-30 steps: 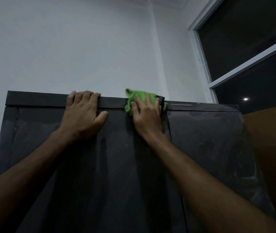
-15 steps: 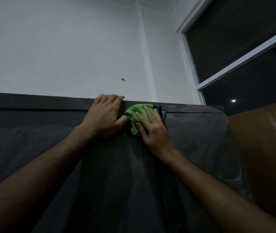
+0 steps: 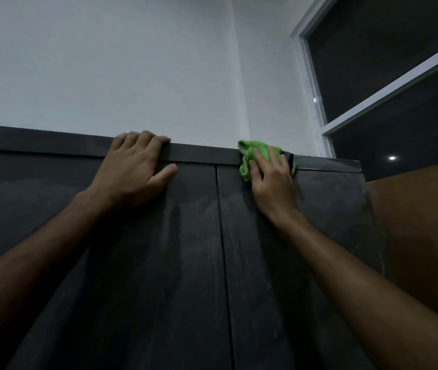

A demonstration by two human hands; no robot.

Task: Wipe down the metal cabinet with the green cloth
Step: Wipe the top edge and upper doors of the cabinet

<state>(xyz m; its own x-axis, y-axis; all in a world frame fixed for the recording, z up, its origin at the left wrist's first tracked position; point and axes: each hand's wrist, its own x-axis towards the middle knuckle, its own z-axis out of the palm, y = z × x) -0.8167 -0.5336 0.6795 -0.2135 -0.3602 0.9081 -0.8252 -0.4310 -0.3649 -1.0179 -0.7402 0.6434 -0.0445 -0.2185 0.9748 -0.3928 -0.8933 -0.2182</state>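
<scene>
We press the green cloth (image 3: 252,153) against the top edge of the metal cabinet (image 3: 191,236) with our right hand (image 3: 271,180), fingers flat over it; cloth bunches out left of the grip. Our left hand (image 3: 132,169) hooks curled fingers over the cabinet's top rim.

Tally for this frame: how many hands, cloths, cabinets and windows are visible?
Hands: 2, left hand and right hand
Cloths: 1, green cloth
Cabinets: 1, metal cabinet
Windows: 1, window
Total: 5
</scene>
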